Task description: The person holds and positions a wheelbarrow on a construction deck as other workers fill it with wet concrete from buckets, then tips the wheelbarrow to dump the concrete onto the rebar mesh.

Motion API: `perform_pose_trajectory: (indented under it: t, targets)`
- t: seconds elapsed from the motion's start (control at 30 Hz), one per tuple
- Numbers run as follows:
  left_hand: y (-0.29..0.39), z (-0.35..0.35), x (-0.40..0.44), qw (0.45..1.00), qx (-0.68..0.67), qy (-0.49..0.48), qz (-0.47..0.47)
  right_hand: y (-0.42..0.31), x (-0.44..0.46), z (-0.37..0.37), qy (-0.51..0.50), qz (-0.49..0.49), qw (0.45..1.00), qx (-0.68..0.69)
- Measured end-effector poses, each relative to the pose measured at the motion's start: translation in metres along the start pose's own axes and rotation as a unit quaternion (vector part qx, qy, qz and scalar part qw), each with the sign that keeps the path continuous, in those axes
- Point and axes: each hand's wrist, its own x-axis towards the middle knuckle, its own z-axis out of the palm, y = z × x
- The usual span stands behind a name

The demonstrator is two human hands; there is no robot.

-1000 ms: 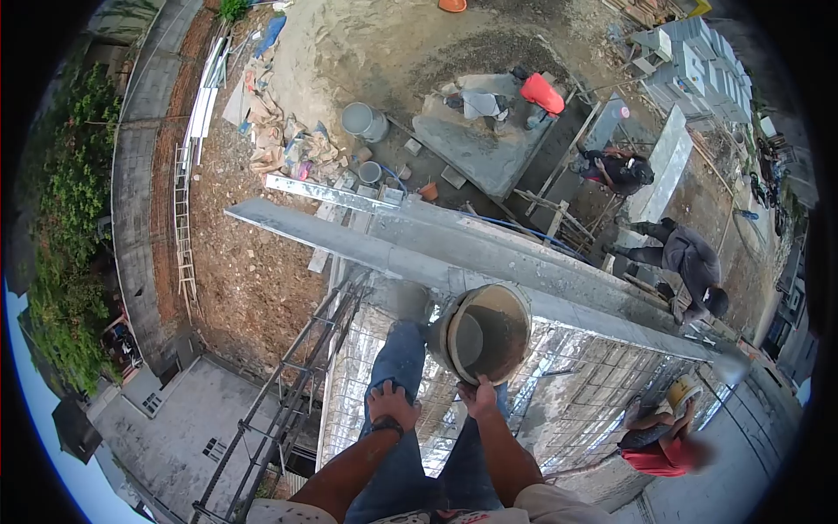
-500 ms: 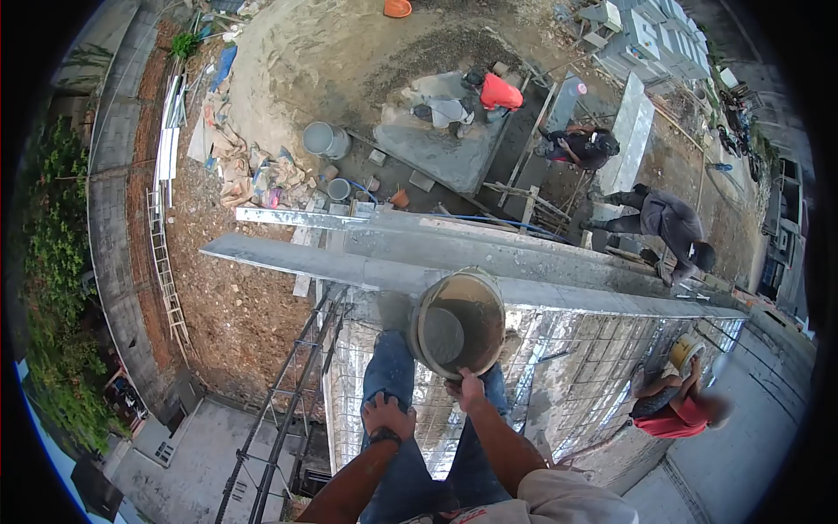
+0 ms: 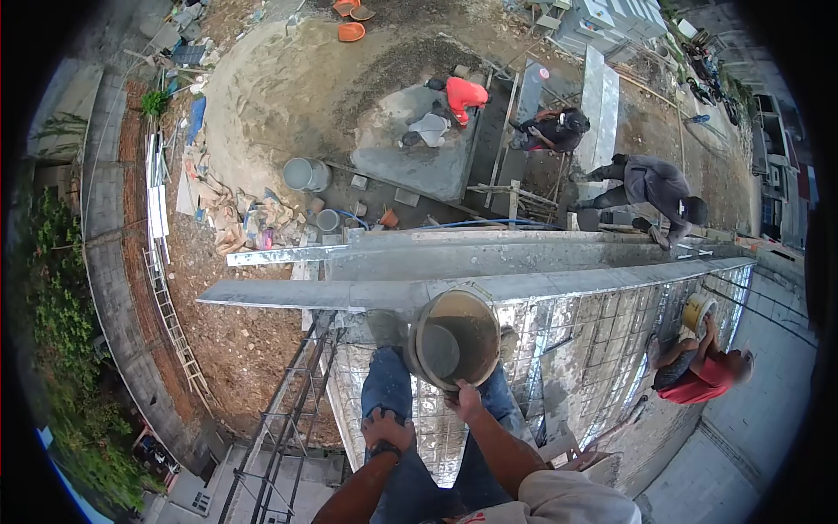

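- building site (image 3: 262, 96) spreads beyond the grey ledge (image 3: 559, 283)
- bucket (image 3: 476, 327) at the ledge's near edge, mouth up, just ahead of the right hand (image 3: 465, 402), closed on its rim
- left hand (image 3: 387, 428) farther, spread on the leg (image 3: 387, 382)

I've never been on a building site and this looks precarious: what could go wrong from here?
Only the right hand grips the bucket, at its rim, while the left hand rests on a knee; it might slip or tip, spilling the grey mix.

The bucket is near the deck edge, so it could perhaps fall towards people below.

Bars cross the deck near the person's feet and might trip them.
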Motion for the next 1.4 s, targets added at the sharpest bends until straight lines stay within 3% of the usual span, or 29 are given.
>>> perform_pose_trajectory:
  t: [0.47, 1.4]
  targets:
    - [0.008, 0.002, -0.009, 1.0, 0.014, 0.012, -0.003, -0.006, 0.004, -0.028, -0.022, -0.018, 0.999, 0.035]
    - [0.0, 0.002, -0.007, 1.0, 0.001, -0.008, -0.008, -0.016, -0.004, 0.007, -0.024, -0.015, 1.0, 0.012]
